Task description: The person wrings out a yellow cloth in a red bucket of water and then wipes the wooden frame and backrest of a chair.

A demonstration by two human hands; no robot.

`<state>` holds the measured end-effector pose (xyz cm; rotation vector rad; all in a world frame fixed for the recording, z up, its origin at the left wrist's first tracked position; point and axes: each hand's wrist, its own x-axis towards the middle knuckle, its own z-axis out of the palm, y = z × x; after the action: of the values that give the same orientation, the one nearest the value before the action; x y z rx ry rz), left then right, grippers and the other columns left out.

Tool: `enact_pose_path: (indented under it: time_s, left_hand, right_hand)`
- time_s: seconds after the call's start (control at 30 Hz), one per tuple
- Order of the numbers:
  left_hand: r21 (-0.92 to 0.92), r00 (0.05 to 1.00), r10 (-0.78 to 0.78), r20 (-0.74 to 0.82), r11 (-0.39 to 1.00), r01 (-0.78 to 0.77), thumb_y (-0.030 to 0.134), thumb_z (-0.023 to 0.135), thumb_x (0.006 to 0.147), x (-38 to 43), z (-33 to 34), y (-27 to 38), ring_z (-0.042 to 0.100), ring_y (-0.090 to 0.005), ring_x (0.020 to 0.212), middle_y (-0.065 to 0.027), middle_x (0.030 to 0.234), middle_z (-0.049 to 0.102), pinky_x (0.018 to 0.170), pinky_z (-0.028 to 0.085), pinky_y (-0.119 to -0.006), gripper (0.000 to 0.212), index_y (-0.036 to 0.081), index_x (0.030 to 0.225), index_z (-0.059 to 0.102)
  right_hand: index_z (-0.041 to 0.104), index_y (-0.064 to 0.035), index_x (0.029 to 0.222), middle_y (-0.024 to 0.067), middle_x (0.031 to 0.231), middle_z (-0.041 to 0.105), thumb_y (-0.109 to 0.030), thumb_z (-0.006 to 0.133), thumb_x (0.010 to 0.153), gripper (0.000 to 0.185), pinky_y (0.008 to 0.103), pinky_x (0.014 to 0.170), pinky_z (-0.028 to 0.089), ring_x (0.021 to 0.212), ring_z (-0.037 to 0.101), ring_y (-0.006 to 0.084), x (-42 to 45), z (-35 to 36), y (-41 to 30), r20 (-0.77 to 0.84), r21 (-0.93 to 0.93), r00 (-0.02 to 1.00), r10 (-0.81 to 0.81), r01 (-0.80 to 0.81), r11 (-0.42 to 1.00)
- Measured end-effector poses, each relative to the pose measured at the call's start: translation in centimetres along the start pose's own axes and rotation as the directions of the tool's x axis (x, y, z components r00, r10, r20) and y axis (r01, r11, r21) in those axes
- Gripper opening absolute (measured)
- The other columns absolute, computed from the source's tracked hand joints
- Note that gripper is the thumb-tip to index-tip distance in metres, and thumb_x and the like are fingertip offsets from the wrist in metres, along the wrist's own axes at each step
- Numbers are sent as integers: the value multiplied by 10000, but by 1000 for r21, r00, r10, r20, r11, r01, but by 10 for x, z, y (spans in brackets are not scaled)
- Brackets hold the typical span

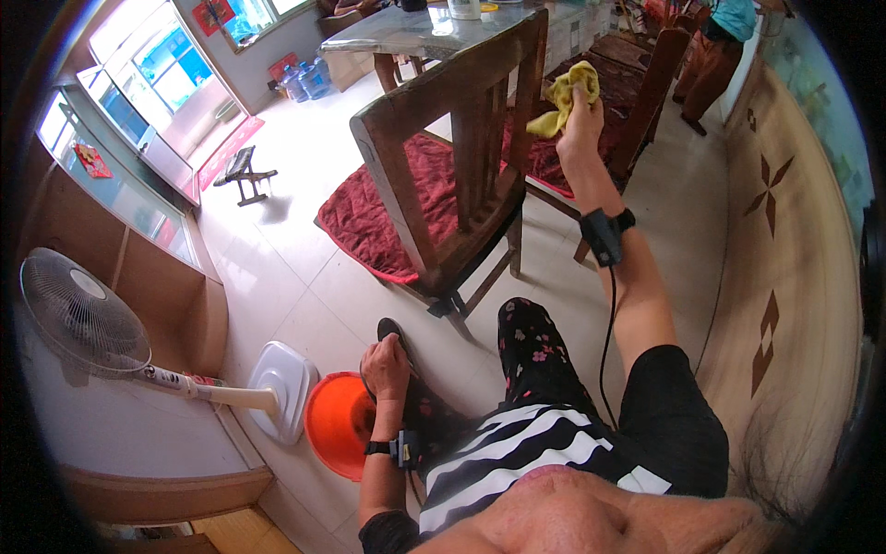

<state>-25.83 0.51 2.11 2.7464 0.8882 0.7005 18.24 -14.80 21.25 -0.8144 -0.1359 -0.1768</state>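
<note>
My right hand point(583, 121) reaches forward and grips a crumpled yellow cloth point(569, 97). The cloth is beside the top of a wooden chair point(446, 90) with a slatted back; whether they touch is hard to tell. A dark red quilted cushion point(374, 211) covers the chair's seat. Down by my left leg, my left hand point(385, 367) is closed in a fist around what looks like the thin dark handle of an orange bucket point(332, 422). My forearm and hand hide part of the bucket's rim. Its inside is in shadow.
A pedestal fan point(86, 311) stands at the left on a white base point(280, 391). A second wooden chair point(651, 104) is at the right. Beyond are a table point(429, 31), blue water bottles point(308, 82), a folding stool point(243, 173) and another person point(720, 55). A patterned panel point(775, 242) runs along the right.
</note>
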Motion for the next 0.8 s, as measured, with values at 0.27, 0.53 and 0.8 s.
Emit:
enact_pose_path:
  time_s: [0.27,0.53,0.8]
  left_hand:
    - [20,998,-28,58,999,27,161,559,886,4,-6,10,627,-302,774,-127,804,662,706,502,-404,123,88,927,649]
    - [1,998,50,-47,999,-50,161,554,885,-1,3,-2,614,-296,748,-114,758,635,665,492,-415,93,120,919,630]
    - [35,998,-33,59,999,31,133,590,853,2,-5,2,638,-304,824,-129,849,678,749,503,-406,145,82,958,676]
  right_hand:
    - [493,-151,1353,118,1377,403,-184,660,850,530,456,1063,341,1269,376,327,-16,3,0,742,-439,377,-555,898,24]
    - [579,-156,1266,-11,1355,485,-169,569,864,402,467,1053,309,1300,363,163,-17,-24,41,973,-210,229,-16,856,-472]
    - [634,-98,1160,31,1206,594,-148,557,877,298,416,958,415,1207,470,181,-48,-82,98,929,-322,351,116,923,-210]
